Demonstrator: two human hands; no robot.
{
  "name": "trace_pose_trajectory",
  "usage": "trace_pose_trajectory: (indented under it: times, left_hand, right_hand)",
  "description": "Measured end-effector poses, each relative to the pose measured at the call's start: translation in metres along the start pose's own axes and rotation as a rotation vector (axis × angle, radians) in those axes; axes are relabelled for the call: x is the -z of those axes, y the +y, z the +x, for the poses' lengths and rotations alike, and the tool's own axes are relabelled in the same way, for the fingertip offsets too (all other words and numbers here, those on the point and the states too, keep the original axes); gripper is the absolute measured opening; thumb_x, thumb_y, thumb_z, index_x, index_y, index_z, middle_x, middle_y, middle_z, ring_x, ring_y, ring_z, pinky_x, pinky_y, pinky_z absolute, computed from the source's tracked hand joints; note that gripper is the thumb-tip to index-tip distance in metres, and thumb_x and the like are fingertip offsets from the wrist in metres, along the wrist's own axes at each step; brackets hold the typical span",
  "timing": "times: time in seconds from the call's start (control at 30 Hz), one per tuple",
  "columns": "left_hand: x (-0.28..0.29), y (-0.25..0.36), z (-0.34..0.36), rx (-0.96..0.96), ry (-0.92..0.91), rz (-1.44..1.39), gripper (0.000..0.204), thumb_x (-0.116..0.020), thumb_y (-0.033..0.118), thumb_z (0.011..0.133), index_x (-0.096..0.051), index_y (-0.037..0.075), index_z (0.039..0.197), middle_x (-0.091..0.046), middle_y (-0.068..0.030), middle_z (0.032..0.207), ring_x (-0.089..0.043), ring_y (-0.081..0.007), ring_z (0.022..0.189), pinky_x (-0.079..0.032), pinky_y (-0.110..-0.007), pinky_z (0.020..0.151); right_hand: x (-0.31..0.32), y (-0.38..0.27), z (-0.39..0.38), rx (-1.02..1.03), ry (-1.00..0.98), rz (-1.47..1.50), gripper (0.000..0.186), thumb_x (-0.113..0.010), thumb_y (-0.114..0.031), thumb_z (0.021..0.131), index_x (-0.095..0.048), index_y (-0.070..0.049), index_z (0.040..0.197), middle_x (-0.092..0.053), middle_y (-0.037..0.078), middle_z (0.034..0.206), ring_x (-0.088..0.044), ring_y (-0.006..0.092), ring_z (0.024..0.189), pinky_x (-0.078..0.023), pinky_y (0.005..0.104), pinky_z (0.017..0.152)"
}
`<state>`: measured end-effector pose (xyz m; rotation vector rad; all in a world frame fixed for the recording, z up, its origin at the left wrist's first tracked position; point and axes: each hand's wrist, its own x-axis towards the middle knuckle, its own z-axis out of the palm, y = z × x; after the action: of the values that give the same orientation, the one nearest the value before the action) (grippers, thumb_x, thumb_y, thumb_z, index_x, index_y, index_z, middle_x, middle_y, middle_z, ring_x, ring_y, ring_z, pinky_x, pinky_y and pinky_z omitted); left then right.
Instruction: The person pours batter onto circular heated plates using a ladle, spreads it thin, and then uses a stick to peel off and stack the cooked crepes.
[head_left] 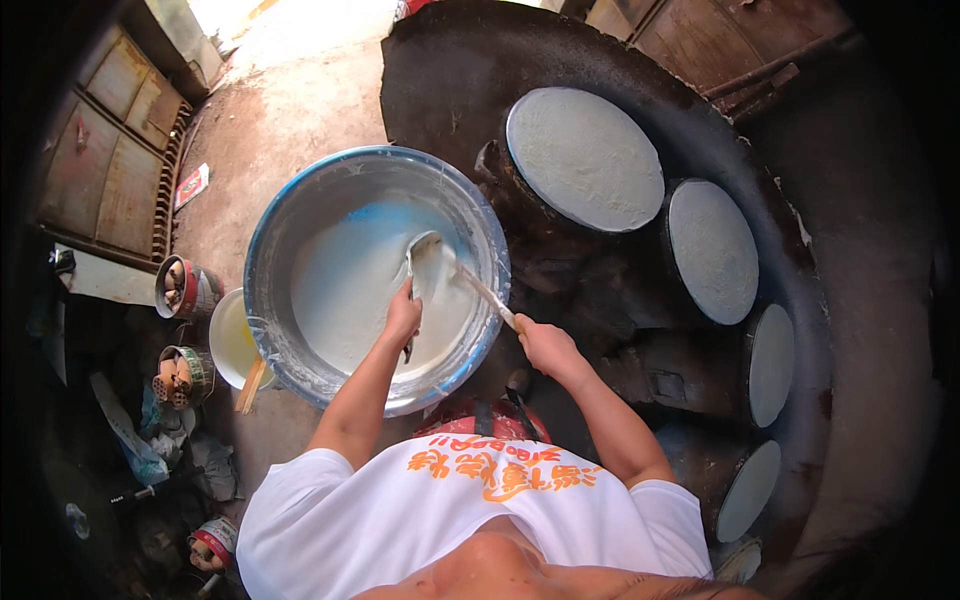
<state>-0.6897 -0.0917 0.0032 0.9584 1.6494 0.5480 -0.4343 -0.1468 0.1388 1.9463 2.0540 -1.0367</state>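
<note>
A large blue-rimmed basin [262, 215] of pale, milky batter [335, 285] stands in front of me. My left hand [403, 312] is closed around the handle of a ladle [426, 240], whose head is over the batter. In my right hand [548, 348] is a pale stick-like tool [487, 295], gripped near its lower end at the basin's right side. Its far tip meets or overlaps the ladle's head; what kind of head it has I cannot make out.
Round griddles [585, 160] coated with pale batter curve along the dark stove [450, 70] on my right. To my left are a white bowl [233, 345] with wooden sticks [250, 387] against it and tins [188, 287] of brown cylinders. A red-topped stool [475, 418] shows below the basin.
</note>
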Motion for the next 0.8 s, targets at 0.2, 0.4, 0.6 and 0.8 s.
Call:
trace_pose_trajectory:
  times: [0.2, 0.4, 0.6, 0.8]
  left_hand:
    - [-0.032, -0.017, 0.032, 0.022, 0.014, -0.078, 0.053, -0.044, 0.01, 0.09, -0.032, 0.013, 0.142, -0.055, -0.011, 0.074, -0.046, -0.017, 0.041, -0.042, -0.033, 0.037]
    - [-0.076, -0.01, 0.019, 0.403, -0.187, -0.943, 0.038, -0.039, 0.008, 0.094, -0.035, 0.024, 0.128, -0.035, 0.0001, 0.062, -0.032, -0.0083, 0.042, -0.029, -0.022, 0.033]
    - [-0.076, -0.003, 0.005, 0.448, -0.359, -1.339, 0.015, -0.039, 0.009, 0.095, -0.042, 0.021, 0.104, -0.032, 0.0036, 0.06, -0.029, -0.0045, 0.043, -0.026, -0.017, 0.034]
    - [-0.018, 0.021, -0.067, 0.609, -1.272, -1.8, 0.04, -0.042, 0.026, 0.099, -0.037, 0.01, 0.063, -0.031, 0.0029, 0.052, -0.031, -0.0061, 0.04, -0.028, -0.021, 0.035]
  right_hand:
    - [-0.03, -0.001, 0.008, -0.179, 0.103, -0.013, 0.027, -0.047, -0.019, 0.09, -0.045, -0.009, 0.115, -0.064, 0.023, 0.079, -0.062, 0.043, 0.076, -0.046, 0.0542, 0.066]
    - [-0.066, -0.024, -0.008, -0.229, -0.157, 0.663, 0.036, -0.042, -0.015, 0.094, -0.041, -0.004, 0.128, -0.056, 0.01, 0.057, -0.053, 0.022, 0.04, -0.044, 0.0373, 0.038]
    - [-0.102, -0.016, -0.039, -0.168, -0.138, 1.033, 0.05, -0.045, -0.015, 0.095, -0.028, -0.011, 0.142, -0.048, 0.003, 0.056, -0.044, 0.0118, 0.038, -0.039, 0.0288, 0.034]
    - [-0.116, -0.012, -0.107, -0.072, -0.122, 1.436, 0.05, -0.044, -0.018, 0.098, -0.024, -0.019, 0.144, -0.044, 0.0, 0.055, -0.04, 0.0072, 0.037, -0.038, 0.0231, 0.035]
